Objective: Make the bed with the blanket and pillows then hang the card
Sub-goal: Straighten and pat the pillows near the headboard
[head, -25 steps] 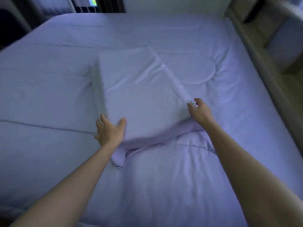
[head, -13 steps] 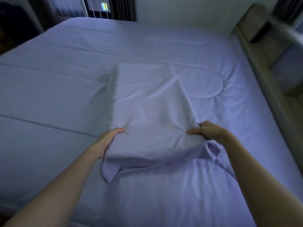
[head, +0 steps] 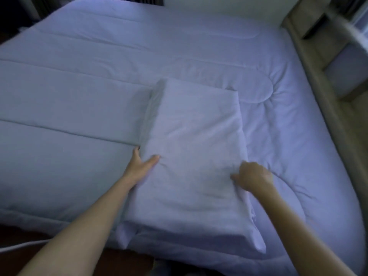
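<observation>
the left hand [head: 142, 165] grips the left edge of the white rectangular pillow in its loose cloth case [head: 195, 148], thumb on top and fingers tucked along the side. the right hand [head: 253, 174] is curled, pinching a bunch of the case near the right edge. over the last second both hands have dragged the pillow from mid-bed to the near edge, where its slack end now overhangs. it lies on the pale quilted blanket [head: 79, 100], which is already spread flat. the beige wooden headboard shelf [head: 326, 100] stands well apart at the right, so placing the pillow there likely remains. no card shows.
</observation>
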Demonstrator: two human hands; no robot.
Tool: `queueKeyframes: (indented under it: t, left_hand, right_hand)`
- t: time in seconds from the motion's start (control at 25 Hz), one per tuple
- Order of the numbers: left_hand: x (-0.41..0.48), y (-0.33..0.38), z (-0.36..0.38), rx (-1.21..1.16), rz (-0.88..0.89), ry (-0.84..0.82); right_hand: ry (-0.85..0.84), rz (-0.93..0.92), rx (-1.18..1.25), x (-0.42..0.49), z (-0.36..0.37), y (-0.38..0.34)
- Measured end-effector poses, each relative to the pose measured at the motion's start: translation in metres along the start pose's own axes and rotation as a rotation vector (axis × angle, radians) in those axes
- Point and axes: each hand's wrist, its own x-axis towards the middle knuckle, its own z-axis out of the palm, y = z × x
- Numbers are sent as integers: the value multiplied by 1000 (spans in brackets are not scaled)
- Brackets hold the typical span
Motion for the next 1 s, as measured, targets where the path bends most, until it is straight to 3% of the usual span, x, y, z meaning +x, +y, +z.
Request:
queueKeyframes:
  t: [0.08,0.16,0.2,0.24,0.32,0.36,0.44,0.48,0.6,0.68,0.72,0.8,0.92,1.0]
  left_hand:
    - [7,12,24,294,270,178]
    - [17,12,32,528,462,278]
    - [22,11,30,557,469,252]
    - [26,9,26,528,438,211]
    - [33,7,22,487,399,183]
    - [33,8,24,531,418,254]
    - [29,18,37,709,550,382]
    - [26,27,47,751,644,356]
    - [17,37,85,941,1067,-11]
    - [27,42,96,1151,1140,-195]
    - [40,50,94,1187,1079,-204]
    - [79,73,88,1199,933,-130]
    - [146,110,74,1224,809,8]
    - [184,129,70,1208,746,37]
  right_hand:
    - [504,-304,110,-14,28,-45]
    - [491,-825,5,-42,75,-80]
    - [430,-1018,-151,-51,104,-86]
    - [360,-1083,-245,-53,119,-86]
    - [305,-980,-208,-23,115,-72]
    - [318,-854,-199,-1,105,-62]
    - [341,-598,-116,49,74,-38]
    - [314,-481,-49,73,56,-22]
    - [201,-116,179,117,16,15]
    - [253,52,300,114,12,14]
    - [328,30,276,103,19,8]
    - [428,-329,115,68,49,-16]
    - [336,-978,-145,9,92,-55]
    - [268,-1093,-171,13,91,-75]
